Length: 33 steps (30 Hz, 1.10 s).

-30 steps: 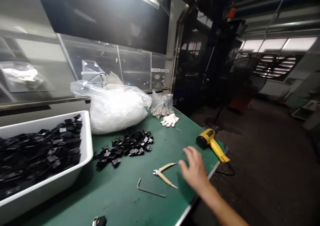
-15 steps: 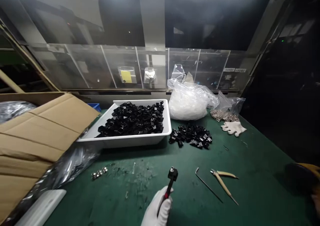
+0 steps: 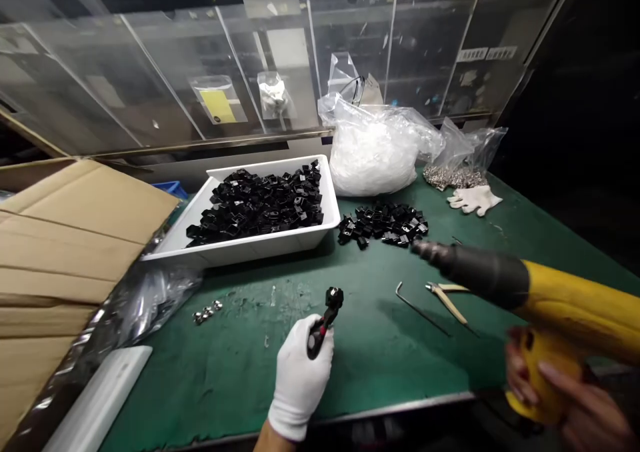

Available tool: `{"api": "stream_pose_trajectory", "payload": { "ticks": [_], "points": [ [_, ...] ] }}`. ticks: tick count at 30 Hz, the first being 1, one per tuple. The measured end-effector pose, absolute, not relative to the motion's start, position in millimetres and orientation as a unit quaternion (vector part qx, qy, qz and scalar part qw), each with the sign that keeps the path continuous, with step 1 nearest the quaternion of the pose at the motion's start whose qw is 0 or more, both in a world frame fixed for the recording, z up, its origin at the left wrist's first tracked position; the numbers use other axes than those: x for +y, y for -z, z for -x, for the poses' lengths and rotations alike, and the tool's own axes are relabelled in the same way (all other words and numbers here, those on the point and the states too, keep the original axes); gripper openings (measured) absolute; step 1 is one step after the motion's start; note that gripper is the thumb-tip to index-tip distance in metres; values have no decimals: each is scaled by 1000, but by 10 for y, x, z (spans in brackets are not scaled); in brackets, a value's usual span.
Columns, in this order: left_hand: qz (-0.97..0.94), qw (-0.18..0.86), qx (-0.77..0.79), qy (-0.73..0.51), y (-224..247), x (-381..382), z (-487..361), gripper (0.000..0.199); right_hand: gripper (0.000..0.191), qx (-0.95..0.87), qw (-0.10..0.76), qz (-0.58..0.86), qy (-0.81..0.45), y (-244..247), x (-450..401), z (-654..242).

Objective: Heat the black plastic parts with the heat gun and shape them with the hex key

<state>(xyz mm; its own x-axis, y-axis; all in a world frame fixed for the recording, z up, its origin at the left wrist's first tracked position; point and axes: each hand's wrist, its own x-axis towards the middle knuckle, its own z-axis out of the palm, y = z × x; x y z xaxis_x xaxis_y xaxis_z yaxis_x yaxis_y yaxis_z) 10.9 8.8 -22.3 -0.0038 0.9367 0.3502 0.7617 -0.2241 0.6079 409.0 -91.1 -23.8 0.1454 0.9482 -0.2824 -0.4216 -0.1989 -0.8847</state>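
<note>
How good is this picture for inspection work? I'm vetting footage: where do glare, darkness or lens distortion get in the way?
Head view: wide-angle bending slants the clear panels and the green workbench; glare streaks those panels; the black parts in the white tray merge into a dark mass; the heat gun looms oversized, close to the lens; the far right corner sinks into shadow.

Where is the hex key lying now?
In the head view, the hex key lies on the green mat, right of the gloved left hand, just left of the pliers and below the yellow heat gun.
</note>
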Motion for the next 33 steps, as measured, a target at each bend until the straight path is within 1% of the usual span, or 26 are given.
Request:
{"api": "stream_pose_trajectory", "payload": {
  "ticks": [3,6,8,12,15,19,21,25,30,33],
  "points": [
    [-718,87,590,-359,290,83,-108,12,32,-275,532,480,-641,199,-852,-3670],
    [-724,72,589,-353,329,77,-122,15,33,-233,512,544,-622,105,-833,-3507],
    [-729,69,591,-338,341,74,-130,16,33,-224,506,574,-603,74,-824,-3500],
    [-743,60,589,-314,343,71,-138,21,34,-250,488,547,-633,140,-765,-3606],
    [-740,60,596,-306,335,81,-145,20,32,-260,468,554,-638,170,-720,-3657],
    [-737,59,600,-307,315,89,-162,18,31,-263,442,590,-622,26,-715,-3579],
    [-737,57,600,-306,302,87,-170,19,32,-264,444,603,-608,-80,-736,-3508],
    [-731,64,606,-307,285,85,-183,21,29,-267,479,619,-562,-184,-792,-3439],
    [-727,64,612,-305,292,85,-186,21,33,-236,465,609,-597,-89,-780,-3495],
    [-731,64,608,-303,302,83,-179,19,33,-231,476,613,-586,-63,-766,-3483]
  ]
}}
